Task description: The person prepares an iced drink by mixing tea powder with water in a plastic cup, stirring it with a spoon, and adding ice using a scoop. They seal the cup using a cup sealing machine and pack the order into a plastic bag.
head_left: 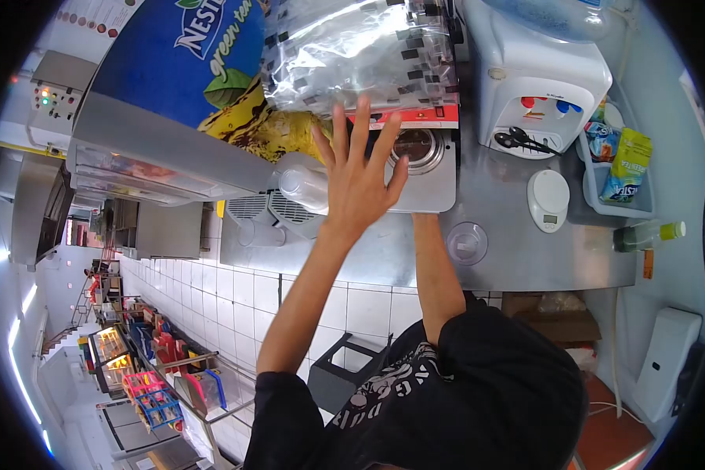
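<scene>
My left hand (360, 172) is spread wide with its fingers apart, in front of what looks like a cup sealing machine (439, 188). Its fingertips are at the lower edge of a clear plastic film roll (352, 55) with black marks; whether they touch it I cannot tell. Right of that hand, a round metal ring (419, 149) with something dark inside is set in the machine's plate. My right forearm (439, 266) reaches under this plate, which hides the right hand. Left of my left wrist lie stacked clear plastic cups (301, 188).
A clear round lid (468, 243), a white digital scale (548, 200) and a green-capped bottle (648, 235) are on the steel counter (509, 258). Behind them stand a white water dispenser (536, 78) and a bin (623, 205) of packets. A blue-yellow drink dispenser (172, 70) rises at left.
</scene>
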`<state>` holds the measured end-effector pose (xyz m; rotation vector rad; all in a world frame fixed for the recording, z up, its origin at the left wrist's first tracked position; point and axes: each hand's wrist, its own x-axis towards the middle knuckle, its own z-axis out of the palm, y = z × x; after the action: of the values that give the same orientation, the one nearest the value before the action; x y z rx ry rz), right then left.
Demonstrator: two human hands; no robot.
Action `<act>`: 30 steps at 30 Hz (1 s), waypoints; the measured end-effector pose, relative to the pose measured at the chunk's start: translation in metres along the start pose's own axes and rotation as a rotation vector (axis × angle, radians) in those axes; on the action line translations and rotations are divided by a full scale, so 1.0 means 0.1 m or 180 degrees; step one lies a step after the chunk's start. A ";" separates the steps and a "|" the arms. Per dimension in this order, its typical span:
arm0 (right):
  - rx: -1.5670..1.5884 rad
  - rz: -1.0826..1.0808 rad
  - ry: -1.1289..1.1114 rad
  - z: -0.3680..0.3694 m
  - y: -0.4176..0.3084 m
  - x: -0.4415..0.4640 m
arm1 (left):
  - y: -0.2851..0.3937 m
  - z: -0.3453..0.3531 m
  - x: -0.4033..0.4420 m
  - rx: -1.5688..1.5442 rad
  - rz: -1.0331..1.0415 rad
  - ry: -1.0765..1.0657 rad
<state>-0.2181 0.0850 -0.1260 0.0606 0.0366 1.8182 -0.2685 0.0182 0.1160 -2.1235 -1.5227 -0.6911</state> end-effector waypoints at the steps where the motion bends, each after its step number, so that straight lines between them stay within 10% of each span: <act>1: 0.0025 0.0005 -0.0005 0.02 -0.01 0.00 | 0.01 0.10 -0.13 -0.0132 -0.0062 0.0169; 18: 0.0210 0.0089 -0.0060 0.02 -0.10 0.03 | 0.06 1.06 -0.02 -0.1744 -0.2693 -0.0919; 30: 0.0422 0.0356 -0.0062 0.19 -0.05 -0.14 | 0.10 1.22 0.12 -0.0634 -0.2407 -0.0982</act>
<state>-0.2088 0.0720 -0.1071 0.1773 0.1424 1.9250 -0.2382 0.0988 0.0277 -1.8063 -2.5693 -0.7983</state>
